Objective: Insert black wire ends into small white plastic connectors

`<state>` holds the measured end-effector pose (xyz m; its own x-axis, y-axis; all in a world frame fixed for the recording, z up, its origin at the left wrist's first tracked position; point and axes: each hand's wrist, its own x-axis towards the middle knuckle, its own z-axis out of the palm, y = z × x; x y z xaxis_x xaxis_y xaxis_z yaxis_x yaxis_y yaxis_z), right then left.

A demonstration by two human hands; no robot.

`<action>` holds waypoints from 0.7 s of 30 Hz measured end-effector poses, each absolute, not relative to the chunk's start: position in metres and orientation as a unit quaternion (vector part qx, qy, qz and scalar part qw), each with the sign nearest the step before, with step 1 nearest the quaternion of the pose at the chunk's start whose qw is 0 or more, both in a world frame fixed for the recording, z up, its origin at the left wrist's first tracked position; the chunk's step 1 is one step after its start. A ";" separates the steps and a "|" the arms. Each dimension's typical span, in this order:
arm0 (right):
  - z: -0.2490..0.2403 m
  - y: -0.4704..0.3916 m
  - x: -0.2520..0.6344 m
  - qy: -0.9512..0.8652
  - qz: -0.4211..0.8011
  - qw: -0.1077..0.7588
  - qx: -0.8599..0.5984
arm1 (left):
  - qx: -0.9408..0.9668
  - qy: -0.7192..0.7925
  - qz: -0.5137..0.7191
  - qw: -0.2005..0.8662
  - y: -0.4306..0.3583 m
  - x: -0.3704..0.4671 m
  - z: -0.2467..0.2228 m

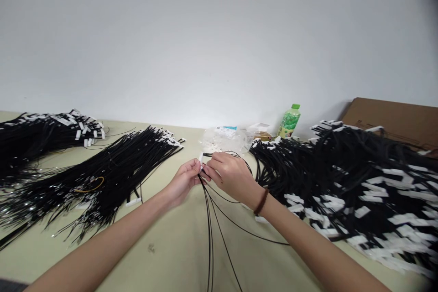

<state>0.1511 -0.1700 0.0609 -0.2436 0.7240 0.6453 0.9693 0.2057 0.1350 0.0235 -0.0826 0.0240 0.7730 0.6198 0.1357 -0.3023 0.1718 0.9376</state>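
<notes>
In the middle of the table my left hand [186, 180] pinches a small white connector [201, 159] between thumb and fingers. Close beside it on the right, my right hand [229, 174] grips thin black wires [202, 177] at the connector's lower end; its fingertips are partly hidden. Several black wires hang down from the hands toward the front edge, and others curve off to the right. A clear plastic bag [219, 139] of small white pieces lies just behind the hands.
Bundles of black cables [137, 155] with white ends lie on the left. A large cable pile [308, 169] with white connectors covers the right. A green-capped bottle [289, 122] and a cardboard box [393, 121] stand near the wall.
</notes>
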 end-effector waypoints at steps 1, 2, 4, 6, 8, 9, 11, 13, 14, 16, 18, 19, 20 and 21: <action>0.061 -0.170 0.151 -0.743 -0.267 0.228 -0.570 | 0.564 0.142 0.307 0.753 -0.083 0.024 0.024; 0.061 -0.170 0.151 -0.743 -0.267 0.227 -0.570 | 0.563 0.143 0.307 0.754 -0.083 0.024 0.025; 0.061 -0.170 0.152 -0.743 -0.267 0.226 -0.571 | 0.562 0.141 0.308 0.754 -0.083 0.024 0.025; 0.060 -0.170 0.152 -0.743 -0.264 0.227 -0.572 | 0.563 0.139 0.308 0.755 -0.083 0.024 0.025; 0.060 -0.170 0.152 -0.745 -0.262 0.230 -0.568 | 0.562 0.139 0.309 0.755 -0.083 0.024 0.024; 0.060 -0.170 0.152 -0.747 -0.261 0.230 -0.566 | 0.562 0.140 0.309 0.755 -0.082 0.024 0.024; 0.060 -0.170 0.152 -0.748 -0.261 0.232 -0.564 | 0.562 0.142 0.309 0.754 -0.082 0.024 0.024; 0.060 -0.170 0.152 -0.746 -0.261 0.234 -0.566 | 0.564 0.143 0.308 0.753 -0.082 0.024 0.024; 0.060 -0.170 0.152 -0.745 -0.262 0.234 -0.568 | 0.565 0.144 0.308 0.752 -0.083 0.024 0.024; 0.060 -0.170 0.151 -0.744 -0.262 0.231 -0.570 | 0.567 0.145 0.309 0.750 -0.083 0.024 0.024; 0.060 -0.170 0.151 -0.745 -0.261 0.229 -0.570 | 0.566 0.145 0.309 0.751 -0.083 0.024 0.024; 0.060 -0.170 0.151 -0.744 -0.260 0.230 -0.570 | 0.564 0.144 0.309 0.752 -0.083 0.024 0.024; 0.060 -0.170 0.151 -0.744 -0.260 0.232 -0.571 | 0.564 0.143 0.309 0.752 -0.083 0.024 0.024; 0.060 -0.170 0.151 -0.743 -0.260 0.233 -0.571 | 0.564 0.143 0.309 0.753 -0.083 0.024 0.024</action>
